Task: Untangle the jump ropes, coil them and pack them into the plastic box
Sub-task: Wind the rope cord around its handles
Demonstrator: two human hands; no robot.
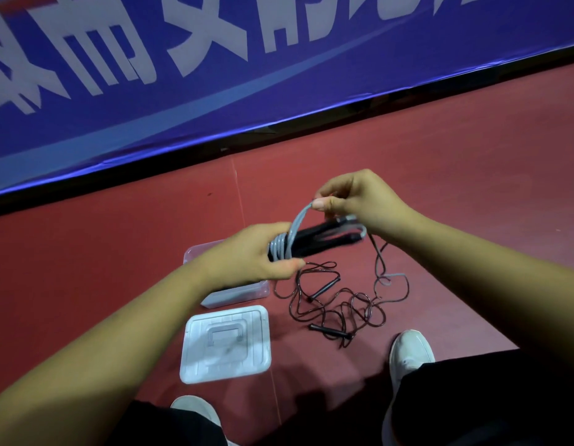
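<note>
1. Currently the left hand (259, 255) curls round two black plastic handles (321, 241), clamping the turns wound on them; the right hand (353, 197) pinches a free loop of the grey plastic jump rope (300, 217)
2. Remaining, I judge: finishing this coil; the thin dark jump rope (340, 304) lies tangled on the red floor (456, 188); the clear plastic box (237, 295), beside its white lid (226, 344), shows no rope inside
3. Blue banner (311, 101): cropped white Chinese characters, unreadable

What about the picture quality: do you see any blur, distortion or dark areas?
Head view: wide-angle lens bends the lower edge of the banner; a sheen runs along it; the left hand, gripping the grey rope, is slightly motion-blurred; the lower corners fall dark; the dark rope on the floor looks fairly sharp.
</note>
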